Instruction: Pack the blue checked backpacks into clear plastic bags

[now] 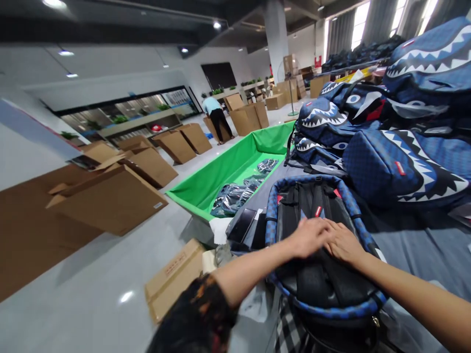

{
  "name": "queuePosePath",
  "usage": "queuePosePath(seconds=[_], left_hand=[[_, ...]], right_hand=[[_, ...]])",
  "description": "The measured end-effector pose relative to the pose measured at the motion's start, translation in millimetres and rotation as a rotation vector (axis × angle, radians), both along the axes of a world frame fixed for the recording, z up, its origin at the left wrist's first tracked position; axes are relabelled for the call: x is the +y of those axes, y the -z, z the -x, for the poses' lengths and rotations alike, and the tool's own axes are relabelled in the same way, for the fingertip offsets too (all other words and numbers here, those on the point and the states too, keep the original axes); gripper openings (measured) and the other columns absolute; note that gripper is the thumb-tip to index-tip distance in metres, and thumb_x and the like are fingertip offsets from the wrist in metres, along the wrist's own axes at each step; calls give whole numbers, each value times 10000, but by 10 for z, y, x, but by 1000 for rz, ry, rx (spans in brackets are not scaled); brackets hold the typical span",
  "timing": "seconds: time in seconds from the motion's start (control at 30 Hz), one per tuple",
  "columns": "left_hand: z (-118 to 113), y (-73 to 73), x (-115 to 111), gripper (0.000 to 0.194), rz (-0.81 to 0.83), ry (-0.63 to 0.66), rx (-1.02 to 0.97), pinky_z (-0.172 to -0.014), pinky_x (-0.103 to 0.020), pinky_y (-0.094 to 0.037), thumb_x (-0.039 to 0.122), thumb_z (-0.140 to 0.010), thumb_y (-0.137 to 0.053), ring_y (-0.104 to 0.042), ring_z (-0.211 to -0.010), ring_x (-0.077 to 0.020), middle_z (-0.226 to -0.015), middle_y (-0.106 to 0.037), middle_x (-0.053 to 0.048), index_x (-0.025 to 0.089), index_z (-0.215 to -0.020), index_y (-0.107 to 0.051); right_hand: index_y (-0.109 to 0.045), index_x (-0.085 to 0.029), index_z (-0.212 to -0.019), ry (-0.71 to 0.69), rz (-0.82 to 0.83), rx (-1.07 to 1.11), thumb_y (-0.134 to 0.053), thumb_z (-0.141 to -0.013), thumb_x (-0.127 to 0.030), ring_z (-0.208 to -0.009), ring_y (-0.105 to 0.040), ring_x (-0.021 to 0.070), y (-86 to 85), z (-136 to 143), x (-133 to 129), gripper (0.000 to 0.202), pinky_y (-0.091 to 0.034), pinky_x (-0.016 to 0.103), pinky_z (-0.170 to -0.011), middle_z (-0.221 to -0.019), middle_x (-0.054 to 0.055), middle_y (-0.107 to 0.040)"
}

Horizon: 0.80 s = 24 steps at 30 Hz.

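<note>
A blue checked backpack (320,294) lies in front of me with its black back panel and shoulder straps facing up. My left hand (309,238) and my right hand (342,241) meet over the middle of it, just below a small red label (318,211). The fingers of both hands are bent and closed on the black straps, and their tips are partly hidden. To the left of the backpack, a dark phone (243,225) rests at the table edge.
Shark-mouth backpacks (412,166) are piled on the grey-covered table (423,245) at right. A green bin (206,171) holds several plastic-wrapped bags (231,198). Cardboard boxes (110,201) stand on the floor at left. Farther back, a person (215,115) bends over a box.
</note>
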<state>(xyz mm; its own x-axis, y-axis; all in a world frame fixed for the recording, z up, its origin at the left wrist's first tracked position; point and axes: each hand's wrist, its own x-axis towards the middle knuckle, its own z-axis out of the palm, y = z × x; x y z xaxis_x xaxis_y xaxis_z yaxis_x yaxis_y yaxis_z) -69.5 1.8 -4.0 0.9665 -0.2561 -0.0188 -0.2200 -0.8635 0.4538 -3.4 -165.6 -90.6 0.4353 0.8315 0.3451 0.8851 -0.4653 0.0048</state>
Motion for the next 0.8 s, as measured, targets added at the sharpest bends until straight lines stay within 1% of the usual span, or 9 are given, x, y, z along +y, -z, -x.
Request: queuePosePath(seconds=[0.07, 0.13, 0.23, 0.33, 0.43, 0.53, 0.63, 0.73, 0.8], left_hand=[[333, 68, -75, 445, -81, 277, -120, -1008, -382, -466, 623, -965, -507, -613, -1129, -236, -1149, -706, -51, 231, -1084, -682], [514, 249, -139, 454, -232, 427, -230, -915, -395, -472, 592, -976, -499, -612, -1001, -251, -1006, -695, -93, 177, -1012, -681], [535, 585, -183, 354, -332, 414, -260, -866, -398, -460, 418, -1013, -448, -595, -904, -240, -869, -670, -88, 173, -918, -684], [470, 788, -186, 327, -284, 221, -301, -928, -431, -450, 346, -1003, -427, -592, -1006, -263, -1024, -690, -116, 169, -1083, -690], [392, 752, -119, 430, -294, 99, -306, -988, -449, -443, 378, -965, -527, -578, -1122, -290, -1352, -620, -149, 167, -1330, -610], [293, 563, 57, 465, -324, 318, -268, -1032, -409, -442, 365, -983, -545, -594, -1159, -262, -1479, -565, -116, 216, -1424, -567], [248, 444, 226, 495, -318, 310, -297, -1169, -586, -298, 527, -999, -514, -431, -1414, -356, -1598, -444, -46, 422, -1482, -492], [261, 495, 263, 612, -273, 112, -292, -1134, -784, -161, 724, -924, -494, -179, -1524, -499, -1699, -217, -41, 561, -1498, -360], [269, 559, 239, 604, -242, 69, -255, -1119, -820, -127, 732, -934, -457, -148, -1527, -516, -1711, -155, -47, 582, -1501, -313]], right_hand=[[-648, -132, -1303, 21, -12, 32, -389, -985, -245, -1209, -595, 318, -27, -28, 43, 426, -491, 459, -897, -1351, 178, -639], [-648, -119, -1289, 63, -42, 59, -350, -997, -246, -1190, -589, 334, -54, -42, 86, 436, -483, 481, -887, -1343, 196, -637], [-637, -117, -1278, 122, -105, 98, -286, -1019, -254, -1155, -593, 332, -119, -51, 112, 457, -485, 487, -887, -1293, 204, -656], [-646, -165, -1228, 130, -190, 139, -279, -1013, -243, -1062, -633, 273, -299, 56, 57, 433, -498, 443, -906, -1158, 149, -705], [-667, -213, -1143, -231, -124, 232, -385, -987, -281, -1049, -625, 232, -590, 349, -53, 330, -485, 392, -935, -1113, 106, -699], [-668, -219, -1017, -571, 173, 375, -528, -920, -303, -950, -611, 232, -793, 631, -147, 190, -487, 369, -840, -1022, 84, -678], [-626, -212, -955, -540, 314, 456, -559, -888, -319, -872, -591, 232, -756, 673, -196, 143, -478, 362, -761, -978, 76, -654], [-590, -219, -979, -544, 261, 523, -468, -925, -322, -854, -589, 215, -532, 519, -194, 169, -478, 342, -748, -975, 69, -654], [-579, -210, -981, -561, 187, 481, -403, -912, -279, -852, -601, 216, -357, 413, -172, 202, -478, 337, -728, -986, 87, -660]])
